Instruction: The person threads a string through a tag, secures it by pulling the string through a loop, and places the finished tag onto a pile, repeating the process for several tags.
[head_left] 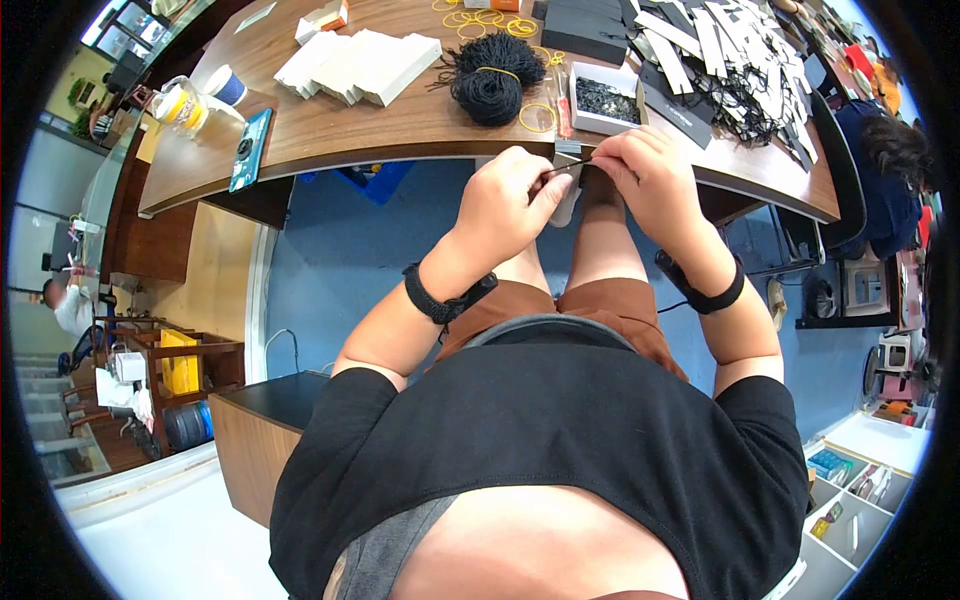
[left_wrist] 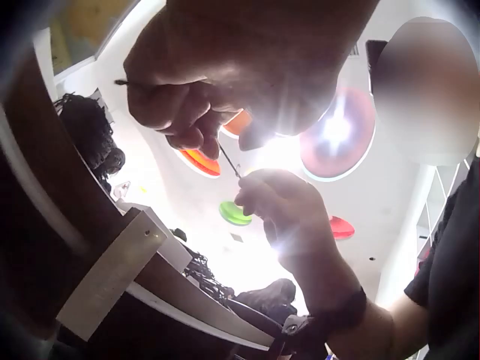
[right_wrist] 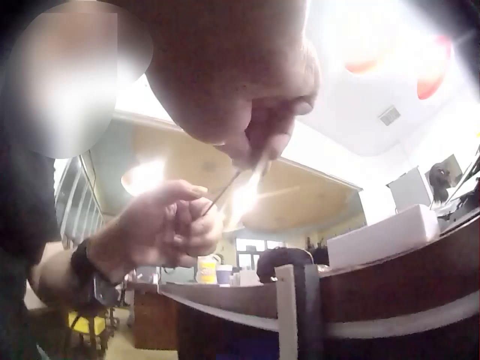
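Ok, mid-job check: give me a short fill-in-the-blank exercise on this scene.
Of the left hand and right hand, ____ hold the thin dark cord.
The black bundle is bound with a ____ band.
In the head view, the phone lies toward the ____ end of the table.

Missing words: both; yellow; left.

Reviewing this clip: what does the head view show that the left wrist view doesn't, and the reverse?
Only the head view shows the teal smartphone and the cup.
Only the left wrist view shows the green disc and red disc overhead.
Both show the left hand and right hand pinching a thin dark strand.
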